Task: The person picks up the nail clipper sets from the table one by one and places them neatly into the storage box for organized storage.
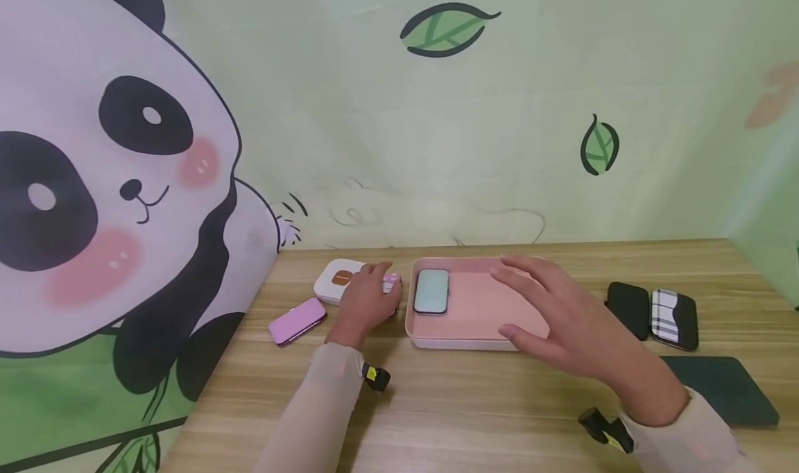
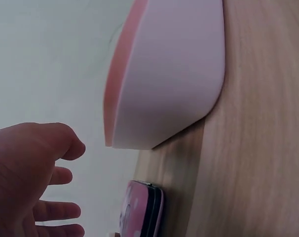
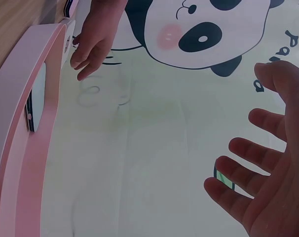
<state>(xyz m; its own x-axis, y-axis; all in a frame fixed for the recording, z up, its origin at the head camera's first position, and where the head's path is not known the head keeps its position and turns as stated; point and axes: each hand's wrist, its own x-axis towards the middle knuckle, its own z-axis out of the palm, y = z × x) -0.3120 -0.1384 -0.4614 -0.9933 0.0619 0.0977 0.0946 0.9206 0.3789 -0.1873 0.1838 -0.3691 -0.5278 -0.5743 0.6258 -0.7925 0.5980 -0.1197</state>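
My left hand (image 1: 365,299) hovers over a small pink patterned case (image 1: 392,280) beside the tray's left end. In the left wrist view the thumb and fingers of that hand (image 2: 36,182) are spread apart from the pink case. My right hand (image 1: 568,320) is held above the right part of a pink tray (image 1: 480,344), its fingers spread and holding nothing. In the right wrist view the same hand (image 3: 273,153) has all its fingers apart. A light blue case (image 1: 432,291) lies inside the tray at the left end.
A white case with a brown patch (image 1: 331,277) and a lilac case (image 1: 297,322) lie left of the tray. To the right are a black case (image 1: 628,310), a plaid-and-black case (image 1: 674,318) and a dark green flat board (image 1: 727,390). A panda-printed cloth (image 1: 349,112) hangs behind.
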